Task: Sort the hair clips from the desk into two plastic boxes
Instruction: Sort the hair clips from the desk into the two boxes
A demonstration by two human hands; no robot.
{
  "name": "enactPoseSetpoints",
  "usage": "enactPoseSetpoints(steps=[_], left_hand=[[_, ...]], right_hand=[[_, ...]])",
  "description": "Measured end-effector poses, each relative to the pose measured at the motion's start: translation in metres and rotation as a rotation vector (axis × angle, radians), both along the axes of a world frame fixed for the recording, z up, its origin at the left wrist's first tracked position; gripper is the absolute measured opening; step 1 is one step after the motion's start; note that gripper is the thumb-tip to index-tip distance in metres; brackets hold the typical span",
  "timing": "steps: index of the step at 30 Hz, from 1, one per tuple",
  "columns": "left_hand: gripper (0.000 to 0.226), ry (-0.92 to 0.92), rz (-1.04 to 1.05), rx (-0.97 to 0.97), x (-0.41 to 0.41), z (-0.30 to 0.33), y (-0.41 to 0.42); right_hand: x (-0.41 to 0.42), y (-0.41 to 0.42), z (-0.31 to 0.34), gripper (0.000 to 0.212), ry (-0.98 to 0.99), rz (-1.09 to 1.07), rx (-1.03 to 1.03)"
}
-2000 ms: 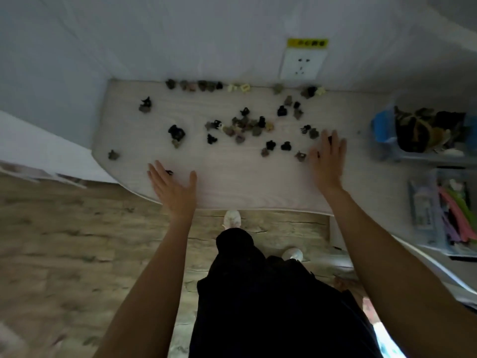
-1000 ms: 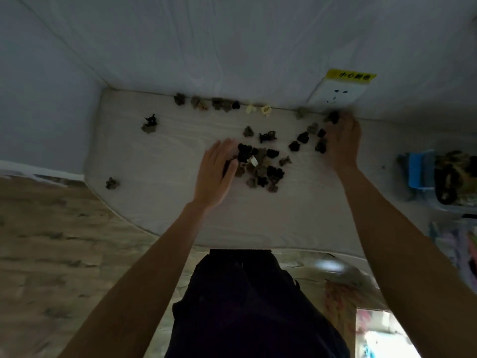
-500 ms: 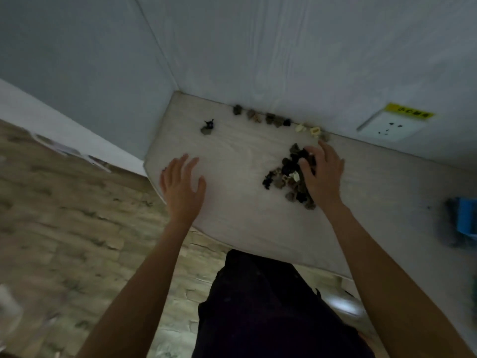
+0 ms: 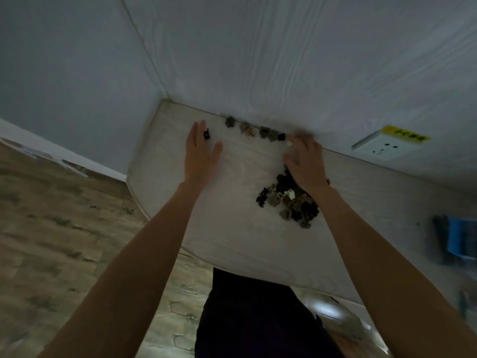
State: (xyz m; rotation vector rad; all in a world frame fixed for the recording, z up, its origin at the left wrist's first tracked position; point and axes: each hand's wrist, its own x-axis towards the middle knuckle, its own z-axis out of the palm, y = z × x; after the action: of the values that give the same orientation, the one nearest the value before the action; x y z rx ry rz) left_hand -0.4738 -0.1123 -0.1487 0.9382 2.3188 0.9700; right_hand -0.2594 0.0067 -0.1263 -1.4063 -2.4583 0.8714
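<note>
Holding nothing: blue box (image 4: 455,237) (contents blurred) | clips (image 4: 289,200) heaped on desk (image 4: 232,228)

Small dark and beige hair clips (image 4: 289,200) lie heaped on the desk (image 4: 232,228) — others (image 4: 255,131) line the wall.

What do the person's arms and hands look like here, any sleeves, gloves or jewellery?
Both forearms are bare up to the frame edge, with no sleeves in view. The left hand and right hand are ungloved, and no ring, watch or bracelet shows in this dim, slightly blurred frame. Below the arms the person wears dark clothing.
</note>
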Motion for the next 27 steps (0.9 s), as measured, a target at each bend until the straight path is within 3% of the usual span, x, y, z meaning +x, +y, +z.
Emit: enactPoseSetpoints(steps=[3, 8, 15, 22, 27], left_hand=[[0.060, -0.012, -0.080, 0.012, 0.001, -0.001, 0.030], [0.065, 0.141, -0.251, 0.019, 0.028, -0.010, 0.049], [0.056, 0.132, -0.628, -0.001, 0.092, -0.005, 0.052], [0.057, -0.081, -0.815, -0.090, 0.143, 0.006, 0.037], [0.065, 0.000, -0.766, -0.002, 0.125, 0.023, 0.012]], right_hand=[[-0.014, 0.006, -0.002, 0.051, -0.104, 0.035, 0.034], [-0.029, 0.011, 0.000, 0.062, -0.188, 0.111, 0.082], [0.019, 0.011, 0.004, 0.036, -0.165, 0.135, 0.008], [0.092, -0.024, 0.006, 0.045, -0.119, -0.051, -0.077], [0.137, -0.066, 0.017, 0.060, 0.078, -0.349, -0.187]])
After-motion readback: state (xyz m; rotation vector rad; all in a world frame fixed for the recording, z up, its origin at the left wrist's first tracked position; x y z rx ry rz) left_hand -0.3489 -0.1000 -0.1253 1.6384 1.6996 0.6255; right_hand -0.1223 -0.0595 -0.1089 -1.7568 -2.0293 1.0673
